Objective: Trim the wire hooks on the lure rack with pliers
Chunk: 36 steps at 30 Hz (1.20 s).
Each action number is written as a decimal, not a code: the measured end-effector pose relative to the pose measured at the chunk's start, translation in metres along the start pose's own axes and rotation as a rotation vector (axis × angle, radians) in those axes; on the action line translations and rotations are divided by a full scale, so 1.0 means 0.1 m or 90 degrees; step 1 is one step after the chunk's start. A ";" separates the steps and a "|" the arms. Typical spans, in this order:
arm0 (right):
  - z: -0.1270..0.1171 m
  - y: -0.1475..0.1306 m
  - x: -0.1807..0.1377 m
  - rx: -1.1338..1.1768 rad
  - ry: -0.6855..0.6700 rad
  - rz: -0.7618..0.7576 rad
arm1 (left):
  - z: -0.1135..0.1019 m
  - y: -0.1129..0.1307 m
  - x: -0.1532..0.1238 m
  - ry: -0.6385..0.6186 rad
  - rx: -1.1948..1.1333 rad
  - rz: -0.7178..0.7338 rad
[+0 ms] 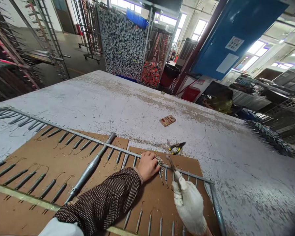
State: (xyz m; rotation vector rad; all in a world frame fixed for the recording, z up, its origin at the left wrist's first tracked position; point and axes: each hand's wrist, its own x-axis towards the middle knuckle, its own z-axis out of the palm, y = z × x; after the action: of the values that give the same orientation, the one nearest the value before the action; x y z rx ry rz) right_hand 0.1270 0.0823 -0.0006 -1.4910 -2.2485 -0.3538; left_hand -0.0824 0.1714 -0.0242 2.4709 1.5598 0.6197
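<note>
My bare left hand (147, 166) is closed over a long grey metal bar (85, 137) that lies slantwise across the table. Short grey rods with thin wire hooks (78, 143) stick out along the bar's near side. In a white glove, my right hand (188, 200) is closed round a slim metal hand tool (171, 163). The tool's exact kind is hard to make out; its upper end is at the bar, just right of my left hand. A thick grey tube (90, 168) joins the bar left of my hands, and another tube (217, 209) meets its right end.
Pliers with yellow-and-black handles (177, 148) lie beyond the bar, near a patterned card-like object (167, 120). Brown cardboard (159, 200) covers part of the white table (137, 111). A second, yellowish bar (24, 196) with hooks lies closer. Packed racks (123, 42) stand behind.
</note>
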 end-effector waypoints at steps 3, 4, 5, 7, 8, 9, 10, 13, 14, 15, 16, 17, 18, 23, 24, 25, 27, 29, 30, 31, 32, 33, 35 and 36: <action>-0.01 0.00 0.02 0.003 -0.043 -0.041 | 0.01 -0.01 0.00 0.004 0.005 -0.002; -0.01 0.00 0.03 0.000 -0.050 -0.043 | 0.02 -0.01 0.00 0.004 0.007 0.001; -0.02 0.00 0.04 0.000 -0.044 -0.037 | 0.03 -0.01 0.00 0.004 0.009 0.004; -0.03 0.00 0.04 0.014 -0.005 -0.001 | 0.04 -0.01 0.00 0.003 0.012 0.005; -0.03 0.00 0.04 0.020 0.011 0.016 | 0.04 -0.01 0.00 0.002 0.013 0.003; -0.03 0.01 0.03 0.021 0.009 0.020 | 0.04 -0.01 0.00 -0.001 0.015 0.000; -0.03 0.01 0.03 0.015 -0.007 0.007 | 0.03 -0.01 0.00 -0.005 0.017 -0.002; -0.01 0.02 0.02 -0.025 -0.078 -0.052 | 0.00 0.01 0.00 -0.015 0.023 -0.001; -0.01 0.03 0.01 -0.026 -0.074 -0.054 | -0.01 0.01 -0.01 -0.016 0.023 0.000; -0.01 0.03 0.01 -0.021 -0.052 -0.038 | -0.02 0.01 -0.01 -0.017 0.022 0.001; -0.02 0.03 0.01 -0.010 -0.021 -0.015 | -0.03 0.02 -0.01 -0.017 0.021 0.001; -0.03 0.04 0.01 0.000 0.001 0.003 | -0.03 0.02 -0.01 -0.016 0.019 0.001; -0.03 0.04 0.01 0.004 0.008 0.009 | -0.04 0.02 -0.01 -0.016 0.018 0.002; -0.09 0.02 0.06 -0.031 -0.069 -0.039 | -0.03 0.02 -0.01 -0.012 0.016 -0.005; -0.10 0.01 0.07 -0.023 -0.050 -0.020 | -0.02 0.02 -0.01 -0.012 0.015 -0.003; -0.12 0.01 0.08 -0.011 -0.020 0.008 | -0.02 0.02 -0.01 -0.013 0.014 -0.001; -0.14 0.00 0.09 0.004 0.020 0.042 | -0.02 0.01 -0.01 -0.012 0.012 0.001; -0.13 0.00 0.10 -0.008 0.006 0.007 | -0.02 0.01 0.00 -0.011 0.009 -0.004; -0.12 0.00 0.10 -0.019 -0.016 -0.024 | -0.02 0.01 0.00 -0.011 0.008 -0.008; -0.12 0.00 0.10 -0.027 -0.033 -0.047 | -0.02 0.01 0.00 -0.011 0.008 -0.012; -0.12 0.00 0.10 -0.029 -0.040 -0.052 | -0.02 0.01 0.00 -0.013 0.007 -0.012; -0.12 0.00 0.10 -0.023 -0.030 -0.033 | -0.02 0.01 0.00 -0.014 0.007 -0.011; -0.14 0.00 0.10 -0.001 0.022 0.027 | -0.03 0.01 0.00 -0.018 0.006 -0.006; -0.15 0.00 0.10 0.002 0.040 0.038 | -0.03 0.02 0.00 -0.020 0.006 -0.003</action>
State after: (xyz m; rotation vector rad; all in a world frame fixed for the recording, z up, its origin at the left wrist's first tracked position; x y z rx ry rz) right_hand 0.1261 0.0839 0.0170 -1.5202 -2.1497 -0.3741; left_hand -0.0824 0.1706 -0.0206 2.4698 1.5611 0.5723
